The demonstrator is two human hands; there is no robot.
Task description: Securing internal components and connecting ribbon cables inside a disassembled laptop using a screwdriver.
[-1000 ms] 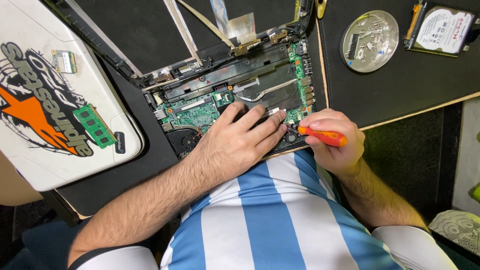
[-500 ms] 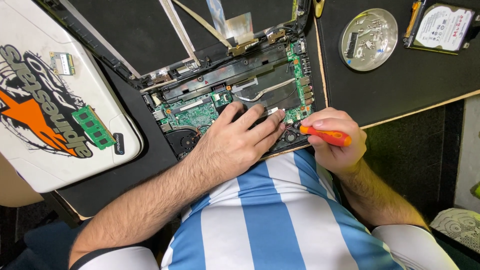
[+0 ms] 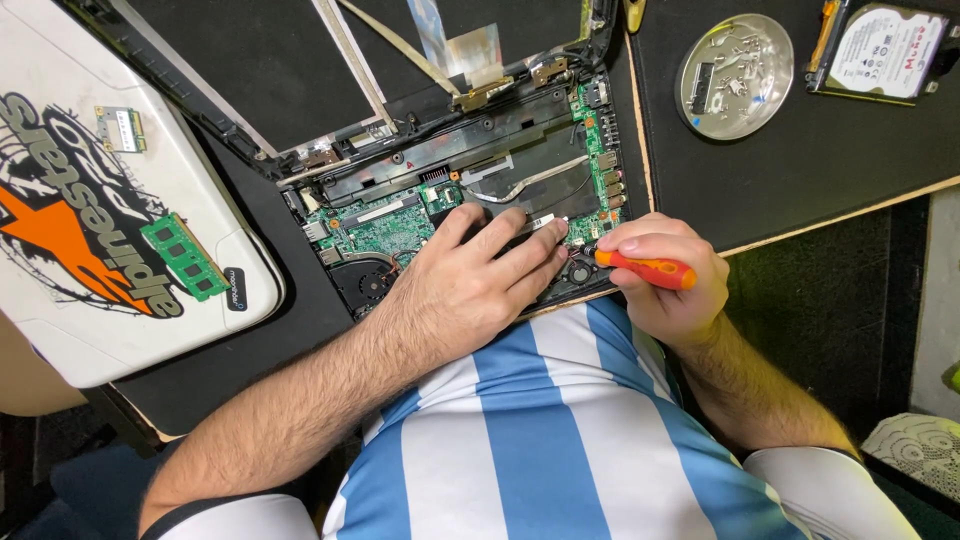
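Currently laptop is opened, memory stick out at left; left hand fingers spread on the board, right hand pinching orange screwdriver, board screws apparently remaining.

**Colours on the bench**

Orange handle on the screwdriver. Green circuit board inside the black laptop shell. Green memory stick on a white cover with an orange and black design. Blue and white stripes on the shirt. Silver round dish, probably bare metal. Black mat.
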